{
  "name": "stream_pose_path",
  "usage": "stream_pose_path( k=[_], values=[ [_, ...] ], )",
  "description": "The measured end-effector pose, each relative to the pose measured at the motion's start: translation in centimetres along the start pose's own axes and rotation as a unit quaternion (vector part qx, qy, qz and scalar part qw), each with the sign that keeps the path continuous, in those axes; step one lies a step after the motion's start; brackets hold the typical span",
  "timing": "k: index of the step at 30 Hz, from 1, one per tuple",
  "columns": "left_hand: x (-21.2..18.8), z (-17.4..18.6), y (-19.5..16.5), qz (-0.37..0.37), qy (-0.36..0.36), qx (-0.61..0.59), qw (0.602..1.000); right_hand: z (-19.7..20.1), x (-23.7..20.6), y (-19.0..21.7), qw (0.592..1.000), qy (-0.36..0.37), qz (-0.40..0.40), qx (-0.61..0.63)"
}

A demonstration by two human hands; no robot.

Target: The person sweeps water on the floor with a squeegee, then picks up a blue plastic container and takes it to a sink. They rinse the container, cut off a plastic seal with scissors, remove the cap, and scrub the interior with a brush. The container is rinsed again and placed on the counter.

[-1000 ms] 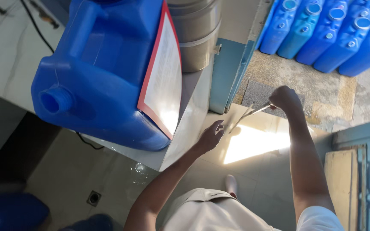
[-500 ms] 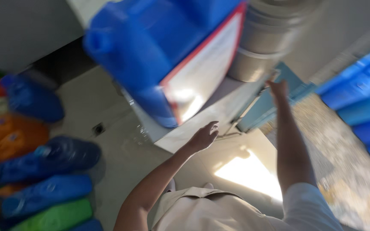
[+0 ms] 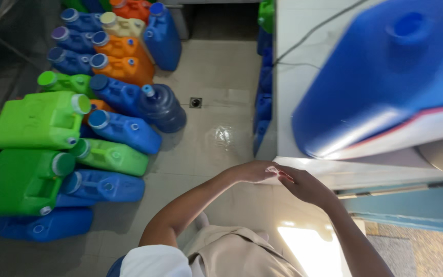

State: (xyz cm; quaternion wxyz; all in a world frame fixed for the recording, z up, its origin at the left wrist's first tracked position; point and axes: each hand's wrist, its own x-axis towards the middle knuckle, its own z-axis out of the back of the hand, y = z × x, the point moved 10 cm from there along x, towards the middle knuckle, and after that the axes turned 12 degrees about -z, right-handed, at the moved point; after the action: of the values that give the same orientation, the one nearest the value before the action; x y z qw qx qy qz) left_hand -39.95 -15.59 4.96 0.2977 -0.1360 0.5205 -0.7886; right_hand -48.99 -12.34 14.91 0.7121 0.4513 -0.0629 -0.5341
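Note:
My left hand (image 3: 252, 172) and my right hand (image 3: 306, 185) meet fingertip to fingertip at the front edge of a white counter (image 3: 303, 77). Between the fingertips is pinched a small thin pale strip (image 3: 273, 169), too small to make out further. Just above the hands, a large blue jerrycan (image 3: 385, 82) lies on its side on the counter. It has a white label with a red edge (image 3: 416, 131), and its capless spout faces up and away.
Several blue, green and orange jerrycans (image 3: 78, 133) are piled on the tiled floor at left, beside a dark blue water bottle (image 3: 162, 107). More blue cans (image 3: 263, 107) stand against the counter's side. A floor drain (image 3: 195, 102) and a black cable (image 3: 314, 33) are in view.
The view has swung round to the floor and the can pile. My hands, held apart with the strip stretched between them, have come together at the counter's edge.

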Motion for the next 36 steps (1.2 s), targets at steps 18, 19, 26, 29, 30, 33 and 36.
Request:
stream_pose_path(
  k=[18, 19, 26, 29, 30, 33, 36],
  values=[
    [-36.0, 37.7, 18.1, 0.003, -0.504, -0.043, 0.863, -12.5, 35.1, 30.4, 0.977, -0.024, 0.197, 0.073],
    [-36.2, 39.7, 18.9, -0.019, -0.524, -0.035, 0.851, -11.3, 37.0, 30.0, 0.977, -0.029, 0.192, 0.089],
    [-31.6, 54.0, 26.5, -0.076, -0.554, -0.134, 0.818, 0.6, 53.7, 25.8, 0.991, -0.076, 0.103, 0.043],
    [-27.5, 62.6, 29.7, -0.026, -0.577, -0.134, 0.805, 5.2, 63.1, 26.6, 0.993, -0.082, 0.076, 0.025],
    [-25.8, 66.5, 29.9, -0.026, -0.571, -0.104, 0.814, 7.0, 66.6, 27.8, 0.993, -0.086, 0.073, 0.022],
    [-21.4, 72.7, 32.3, -0.017, -0.555, -0.068, 0.829, 9.5, 74.5, 32.6, 0.984, -0.089, 0.152, 0.009],
    [-17.4, 78.2, 34.6, -0.028, -0.556, -0.058, 0.829, 8.8, 81.5, 36.7, 0.986, -0.039, 0.161, -0.018]
  ],
)
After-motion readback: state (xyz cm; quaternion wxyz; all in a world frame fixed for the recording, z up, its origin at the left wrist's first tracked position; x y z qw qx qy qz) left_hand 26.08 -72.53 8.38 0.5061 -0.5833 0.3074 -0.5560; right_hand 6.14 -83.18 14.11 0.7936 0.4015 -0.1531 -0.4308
